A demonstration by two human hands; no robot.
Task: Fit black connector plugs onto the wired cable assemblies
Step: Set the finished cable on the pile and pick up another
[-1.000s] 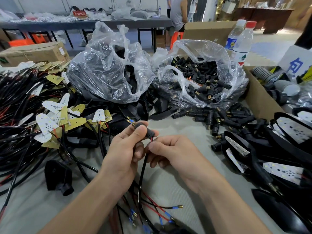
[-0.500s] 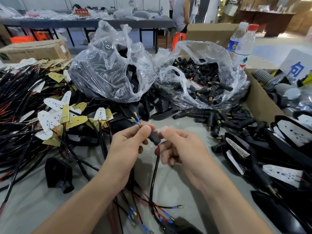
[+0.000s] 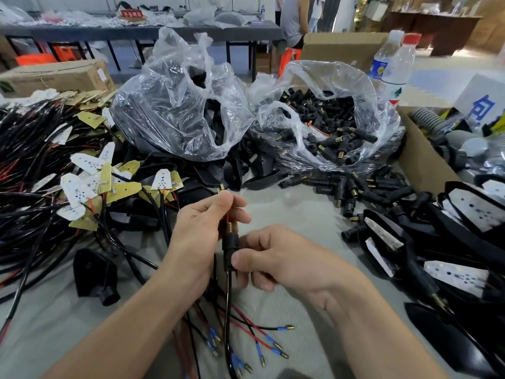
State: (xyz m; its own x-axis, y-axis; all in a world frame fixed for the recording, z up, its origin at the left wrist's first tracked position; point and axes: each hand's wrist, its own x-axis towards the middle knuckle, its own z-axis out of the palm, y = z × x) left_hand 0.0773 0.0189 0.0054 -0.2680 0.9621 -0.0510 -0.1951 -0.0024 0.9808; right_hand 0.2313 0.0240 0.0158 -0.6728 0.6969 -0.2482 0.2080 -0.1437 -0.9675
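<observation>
Black connector plug [image 3: 229,248] stands upright, threaded on the black cable [image 3: 228,294], brass tip up.

We see a clear plastic water bottle with a red cap [image 3: 401,69] standing just beside a clear plastic water bottle with a white cap [image 3: 382,58]. A big brown cardboard box [image 3: 338,50] sits behind them. A flat brown cardboard box [image 3: 54,77] lies far left. A long grey table [image 3: 109,32] stands at the back, with an orange plastic stool [image 3: 290,54] near it.

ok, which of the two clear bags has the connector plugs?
The bag on the right, beside the water bottles: its open mouth shows small black plugs with brass ends. The left bag holds larger black parts.
</observation>
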